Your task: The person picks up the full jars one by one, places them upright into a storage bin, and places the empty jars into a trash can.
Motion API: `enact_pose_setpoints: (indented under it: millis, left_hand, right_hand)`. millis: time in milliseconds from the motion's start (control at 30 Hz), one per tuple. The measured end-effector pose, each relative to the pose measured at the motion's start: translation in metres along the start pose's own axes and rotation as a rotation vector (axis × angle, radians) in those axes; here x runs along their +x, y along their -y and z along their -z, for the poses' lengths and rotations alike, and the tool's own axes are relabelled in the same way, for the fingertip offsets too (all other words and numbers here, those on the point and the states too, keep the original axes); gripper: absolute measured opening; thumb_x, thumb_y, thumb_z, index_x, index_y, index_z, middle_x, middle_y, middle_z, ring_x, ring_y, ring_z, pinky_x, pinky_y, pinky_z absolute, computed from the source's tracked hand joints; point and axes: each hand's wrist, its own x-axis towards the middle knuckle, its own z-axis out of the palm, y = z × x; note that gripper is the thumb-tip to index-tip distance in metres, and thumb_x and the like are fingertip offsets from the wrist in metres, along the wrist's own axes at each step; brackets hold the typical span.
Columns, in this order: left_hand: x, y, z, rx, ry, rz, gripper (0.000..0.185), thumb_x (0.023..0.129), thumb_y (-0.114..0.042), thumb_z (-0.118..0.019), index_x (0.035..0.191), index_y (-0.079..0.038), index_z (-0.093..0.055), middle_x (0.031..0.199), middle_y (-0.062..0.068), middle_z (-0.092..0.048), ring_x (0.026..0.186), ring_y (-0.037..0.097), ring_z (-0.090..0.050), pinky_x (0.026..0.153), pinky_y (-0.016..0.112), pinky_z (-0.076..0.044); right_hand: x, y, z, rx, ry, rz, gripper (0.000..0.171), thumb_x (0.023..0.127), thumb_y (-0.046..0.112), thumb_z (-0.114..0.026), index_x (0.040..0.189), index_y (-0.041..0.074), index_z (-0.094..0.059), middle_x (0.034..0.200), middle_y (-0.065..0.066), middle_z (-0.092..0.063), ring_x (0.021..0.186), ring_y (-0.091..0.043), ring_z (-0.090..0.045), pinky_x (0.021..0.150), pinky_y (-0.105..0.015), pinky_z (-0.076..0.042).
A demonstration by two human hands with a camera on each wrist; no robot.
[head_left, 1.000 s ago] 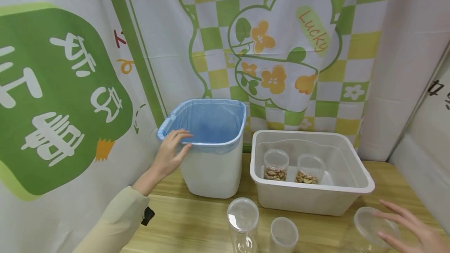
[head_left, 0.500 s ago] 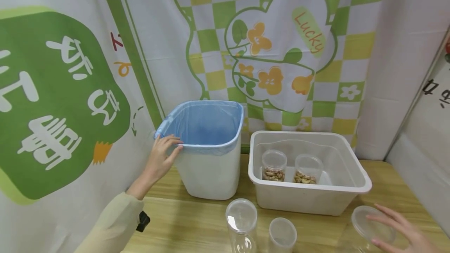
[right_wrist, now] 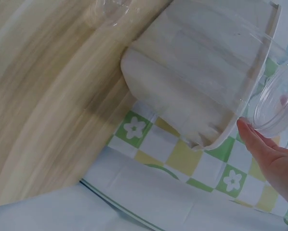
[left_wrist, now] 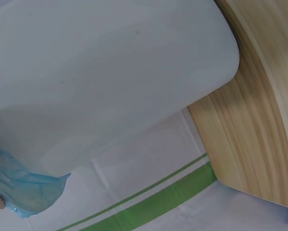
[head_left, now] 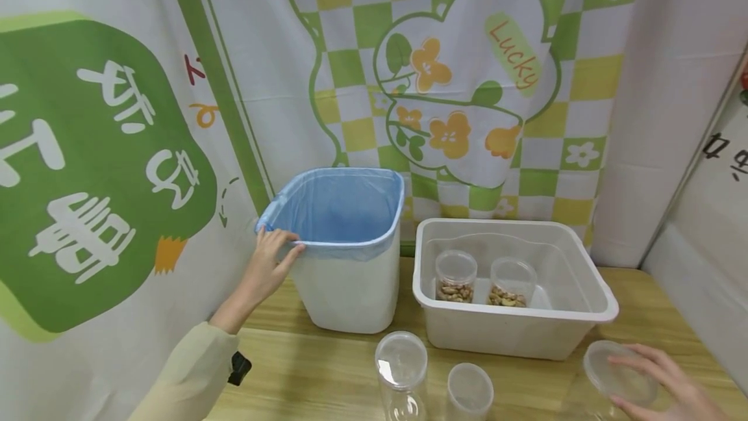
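My left hand (head_left: pixel 274 258) grips the front-left corner of the rim of a white bin (head_left: pixel 350 291), with fingers over the blue liner (head_left: pixel 339 210) and thumb below. The left wrist view shows the bin's wall (left_wrist: pixel 110 82) and the liner's hanging edge (left_wrist: pixel 23 192). At the table's right front, my right hand (head_left: pixel 663 382) holds the lid of a clear jar (head_left: pixel 616 375), fingers curled over its far edge. In the right wrist view the thumb (right_wrist: pixel 259 144) touches that lid (right_wrist: pixel 276 101).
A white tub (head_left: pixel 584 330) right of the bin holds two lidded jars of nuts (head_left: pixel 456 276) (head_left: pixel 511 284). Two empty clear jars (head_left: pixel 402 369) (head_left: pixel 470 390) stand at the front of the wooden table (head_left: pixel 304 369). A printed cloth hangs behind.
My left hand slid left along the bin's rim to its corner and took hold. My right hand closed in over the jar lid and its fingers curled onto it.
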Motion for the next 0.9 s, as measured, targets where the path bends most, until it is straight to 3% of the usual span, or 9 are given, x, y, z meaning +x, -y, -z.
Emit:
enact_pose_setpoints:
  millis: [167, 400, 533, 900]
  left_hand:
    - [0.001, 0.000, 0.000, 0.009, 0.003, 0.008, 0.011, 0.077, 0.002, -0.061, 0.088, 0.005, -0.057, 0.084, 0.017, -0.059, 0.086, 0.035, -0.051, 0.098, 0.063, -0.009]
    - [0.001, 0.001, -0.001, 0.009, 0.003, 0.021, 0.012, 0.076, 0.002, -0.062, 0.087, 0.005, -0.057, 0.083, 0.016, -0.059, 0.085, 0.034, -0.051, 0.099, 0.062, -0.009]
    - [0.001, 0.000, 0.000, -0.004, 0.004, 0.029, 0.012, 0.076, 0.001, -0.063, 0.086, 0.005, -0.058, 0.082, 0.016, -0.059, 0.084, 0.034, -0.051, 0.099, 0.062, -0.009]
    - [0.001, 0.000, 0.000, -0.015, -0.004, 0.036, 0.011, 0.075, 0.002, -0.064, 0.085, 0.005, -0.058, 0.081, 0.016, -0.060, 0.084, 0.034, -0.052, 0.099, 0.062, -0.009]
  right_hand:
    - [0.018, 0.011, 0.006, 0.040, -0.029, 0.080, 0.061, 0.044, 0.003, -0.084, 0.101, 0.015, -0.063, 0.112, 0.023, -0.042, 0.106, 0.013, -0.031, 0.074, 0.003, -0.023]
    - [0.045, 0.030, 0.021, 0.009, -0.064, 0.225, 0.066, 0.039, 0.001, -0.083, 0.101, 0.010, -0.063, 0.113, 0.014, -0.045, 0.105, 0.010, -0.036, 0.082, 0.000, -0.025]
    - [0.057, 0.036, 0.030, 0.067, -0.064, 0.283, 0.063, 0.042, 0.004, -0.084, 0.102, 0.005, -0.062, 0.114, 0.006, -0.048, 0.108, 0.004, -0.039, 0.087, -0.003, -0.028]
    - [0.081, 0.053, 0.043, 0.111, -0.100, 0.354, 0.058, 0.050, 0.013, -0.084, 0.102, 0.000, -0.062, 0.111, -0.005, -0.052, 0.106, -0.001, -0.044, 0.083, -0.002, -0.034]
